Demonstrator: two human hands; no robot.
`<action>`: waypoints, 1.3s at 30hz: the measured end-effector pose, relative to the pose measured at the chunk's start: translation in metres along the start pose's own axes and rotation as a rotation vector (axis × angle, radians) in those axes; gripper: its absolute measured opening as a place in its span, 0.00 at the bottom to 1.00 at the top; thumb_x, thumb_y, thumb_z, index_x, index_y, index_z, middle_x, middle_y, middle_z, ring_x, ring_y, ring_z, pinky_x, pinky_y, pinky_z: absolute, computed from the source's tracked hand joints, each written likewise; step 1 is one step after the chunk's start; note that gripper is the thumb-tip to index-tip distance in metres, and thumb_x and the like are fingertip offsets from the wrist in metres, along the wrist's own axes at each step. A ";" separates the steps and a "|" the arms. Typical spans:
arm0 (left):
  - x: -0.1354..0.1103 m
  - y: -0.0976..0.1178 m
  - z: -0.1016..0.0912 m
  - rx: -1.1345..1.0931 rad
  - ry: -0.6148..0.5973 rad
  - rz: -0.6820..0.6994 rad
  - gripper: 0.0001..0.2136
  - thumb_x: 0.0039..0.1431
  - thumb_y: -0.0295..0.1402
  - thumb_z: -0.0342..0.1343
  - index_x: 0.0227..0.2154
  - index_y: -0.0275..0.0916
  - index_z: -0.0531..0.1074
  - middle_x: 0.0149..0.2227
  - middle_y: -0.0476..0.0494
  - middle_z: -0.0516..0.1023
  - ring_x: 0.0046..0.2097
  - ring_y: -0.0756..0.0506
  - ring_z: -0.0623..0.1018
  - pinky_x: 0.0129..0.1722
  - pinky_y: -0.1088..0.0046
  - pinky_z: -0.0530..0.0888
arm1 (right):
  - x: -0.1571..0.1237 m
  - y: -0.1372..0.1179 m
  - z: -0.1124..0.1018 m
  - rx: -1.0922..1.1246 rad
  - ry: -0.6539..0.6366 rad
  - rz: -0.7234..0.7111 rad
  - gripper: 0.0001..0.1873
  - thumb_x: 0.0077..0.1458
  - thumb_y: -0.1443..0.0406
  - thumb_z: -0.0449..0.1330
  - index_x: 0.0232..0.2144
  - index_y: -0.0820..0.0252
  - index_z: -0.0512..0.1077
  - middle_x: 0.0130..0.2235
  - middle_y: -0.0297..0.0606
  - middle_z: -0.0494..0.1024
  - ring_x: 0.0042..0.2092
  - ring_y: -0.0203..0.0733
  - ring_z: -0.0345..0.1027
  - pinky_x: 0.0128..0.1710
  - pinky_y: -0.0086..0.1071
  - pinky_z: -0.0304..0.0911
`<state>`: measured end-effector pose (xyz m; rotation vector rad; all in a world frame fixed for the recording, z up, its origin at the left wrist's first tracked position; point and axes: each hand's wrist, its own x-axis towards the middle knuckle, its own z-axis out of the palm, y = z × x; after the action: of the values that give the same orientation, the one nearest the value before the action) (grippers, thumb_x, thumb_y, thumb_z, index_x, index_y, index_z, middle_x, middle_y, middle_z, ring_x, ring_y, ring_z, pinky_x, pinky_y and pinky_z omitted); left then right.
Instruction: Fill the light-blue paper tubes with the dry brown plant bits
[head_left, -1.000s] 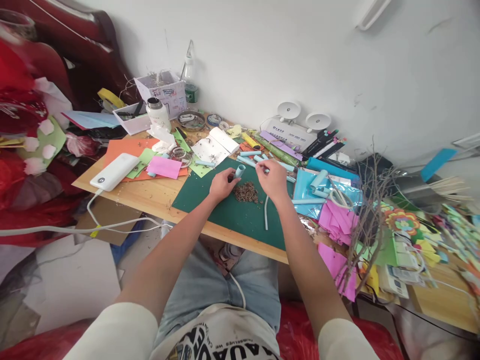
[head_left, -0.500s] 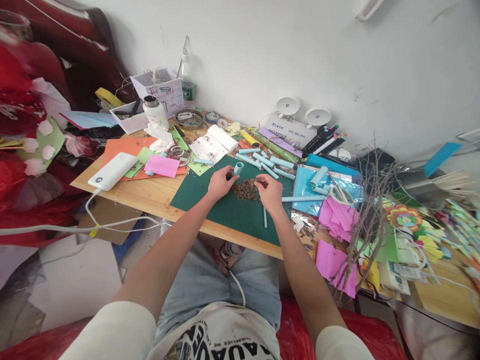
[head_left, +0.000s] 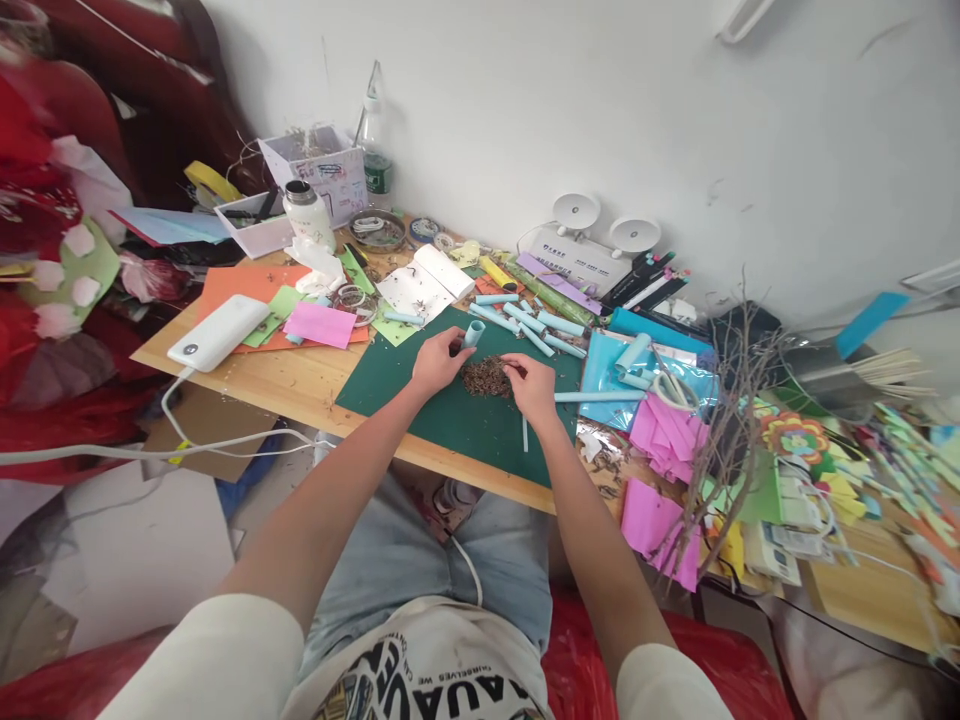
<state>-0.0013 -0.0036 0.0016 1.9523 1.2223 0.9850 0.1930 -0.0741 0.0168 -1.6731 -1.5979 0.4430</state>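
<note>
My left hand (head_left: pixel 437 362) is closed round the lower part of a short light-blue paper tube (head_left: pixel 473 333), which stands nearly upright with its open end up. Just to the right lies a heap of brown dried plant bits (head_left: pixel 486 377) on a dark green mat (head_left: pixel 450 430). At the right edge of this heap my right hand (head_left: pixel 534 388) has its thumb and fingers pinched together. Whatever sits between those fingertips is too small to make out. Close behind both hands are several more light-blue paper tubes (head_left: pixel 525 318).
A white power bank (head_left: pixel 219 332) with a cable lies at the left. Further back stand an uncapped white bottle (head_left: pixel 307 215) and a plastic bottle (head_left: pixel 376 150). At the right are scissors (head_left: pixel 673 390), pink paper (head_left: pixel 664 440) and dry twigs (head_left: pixel 739 400) jutting over the table edge.
My right hand has moved slightly inward and down against the brown heap. The left hand keeps the tube in place. The whole view has shifted a little.
</note>
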 end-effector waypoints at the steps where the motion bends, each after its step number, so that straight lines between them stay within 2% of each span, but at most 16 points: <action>1: 0.000 0.000 0.000 -0.001 0.002 0.001 0.08 0.57 0.40 0.56 0.37 0.43 0.72 0.35 0.46 0.80 0.37 0.45 0.78 0.38 0.70 0.72 | 0.000 -0.001 -0.001 0.033 0.032 0.035 0.12 0.54 0.63 0.55 0.36 0.58 0.78 0.35 0.39 0.81 0.37 0.44 0.74 0.41 0.36 0.67; 4: 0.000 0.001 -0.001 0.008 -0.007 -0.004 0.09 0.57 0.40 0.56 0.37 0.43 0.72 0.35 0.47 0.80 0.37 0.45 0.78 0.37 0.70 0.72 | 0.003 -0.004 -0.001 0.058 0.069 0.091 0.10 0.52 0.61 0.57 0.32 0.58 0.77 0.33 0.38 0.81 0.35 0.44 0.73 0.39 0.36 0.67; 9: 0.001 0.000 0.000 0.031 0.000 -0.017 0.09 0.57 0.40 0.56 0.37 0.43 0.72 0.35 0.47 0.80 0.37 0.45 0.78 0.38 0.70 0.72 | 0.009 -0.001 -0.001 0.077 0.098 0.071 0.08 0.50 0.63 0.57 0.30 0.58 0.75 0.42 0.41 0.81 0.36 0.43 0.74 0.40 0.37 0.68; 11: 0.001 -0.001 0.000 0.032 -0.001 -0.016 0.09 0.57 0.40 0.57 0.37 0.43 0.72 0.35 0.47 0.80 0.37 0.45 0.77 0.38 0.70 0.72 | 0.011 0.001 -0.001 0.135 0.096 0.117 0.08 0.49 0.62 0.58 0.29 0.59 0.75 0.39 0.41 0.81 0.34 0.42 0.74 0.39 0.37 0.69; 15: 0.001 -0.001 0.001 0.041 -0.003 -0.034 0.09 0.57 0.40 0.57 0.38 0.43 0.73 0.35 0.46 0.80 0.37 0.45 0.77 0.39 0.69 0.73 | 0.014 -0.002 -0.002 0.286 0.064 0.207 0.09 0.47 0.59 0.60 0.26 0.59 0.74 0.28 0.38 0.80 0.29 0.42 0.73 0.34 0.36 0.69; 19: 0.001 -0.002 0.001 0.042 -0.005 -0.036 0.09 0.57 0.41 0.57 0.38 0.44 0.73 0.36 0.46 0.80 0.38 0.45 0.78 0.38 0.70 0.73 | 0.025 -0.023 -0.006 0.408 0.148 0.199 0.10 0.46 0.58 0.62 0.27 0.59 0.71 0.26 0.36 0.78 0.31 0.42 0.74 0.36 0.36 0.71; 25: 0.002 -0.003 0.001 0.028 -0.006 -0.016 0.10 0.57 0.41 0.56 0.39 0.43 0.73 0.36 0.46 0.80 0.38 0.45 0.77 0.38 0.70 0.72 | 0.054 -0.060 0.002 0.468 0.075 0.052 0.09 0.48 0.59 0.61 0.29 0.59 0.71 0.28 0.35 0.77 0.32 0.39 0.72 0.37 0.36 0.70; 28: 0.002 -0.004 0.002 0.011 0.000 -0.023 0.10 0.56 0.41 0.57 0.39 0.43 0.73 0.35 0.47 0.80 0.37 0.46 0.77 0.39 0.70 0.72 | 0.063 -0.062 0.012 0.402 0.052 0.032 0.08 0.49 0.60 0.60 0.28 0.60 0.71 0.28 0.36 0.77 0.32 0.40 0.71 0.37 0.35 0.69; 30: 0.003 -0.005 0.003 0.009 -0.004 -0.028 0.10 0.56 0.40 0.57 0.39 0.43 0.73 0.35 0.47 0.80 0.37 0.46 0.77 0.39 0.70 0.73 | 0.064 -0.061 0.015 0.276 0.036 -0.019 0.07 0.50 0.62 0.60 0.28 0.60 0.72 0.31 0.37 0.77 0.33 0.40 0.70 0.38 0.36 0.68; 33: 0.003 -0.004 0.003 0.015 -0.011 -0.027 0.10 0.56 0.40 0.57 0.39 0.43 0.73 0.35 0.47 0.80 0.37 0.46 0.77 0.39 0.71 0.72 | 0.061 -0.063 0.010 0.011 -0.001 -0.161 0.06 0.53 0.65 0.57 0.29 0.59 0.74 0.38 0.40 0.77 0.39 0.43 0.69 0.44 0.38 0.66; 36: 0.002 -0.002 0.001 0.022 -0.011 -0.013 0.09 0.56 0.39 0.57 0.39 0.43 0.73 0.35 0.47 0.80 0.37 0.46 0.77 0.38 0.71 0.72 | 0.055 -0.071 0.002 -0.215 -0.059 -0.320 0.10 0.56 0.68 0.53 0.33 0.59 0.76 0.43 0.45 0.74 0.49 0.49 0.65 0.51 0.43 0.62; 39: 0.001 0.000 0.000 0.027 -0.022 -0.021 0.09 0.56 0.39 0.56 0.39 0.43 0.73 0.35 0.47 0.80 0.38 0.46 0.77 0.39 0.71 0.73 | 0.052 -0.077 -0.003 -0.273 -0.078 -0.391 0.14 0.57 0.70 0.51 0.38 0.60 0.76 0.47 0.47 0.72 0.52 0.51 0.62 0.55 0.44 0.60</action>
<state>-0.0013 -0.0022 0.0021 1.9620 1.2477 0.9389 0.1497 -0.0316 0.0870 -1.4938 -2.0619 0.0934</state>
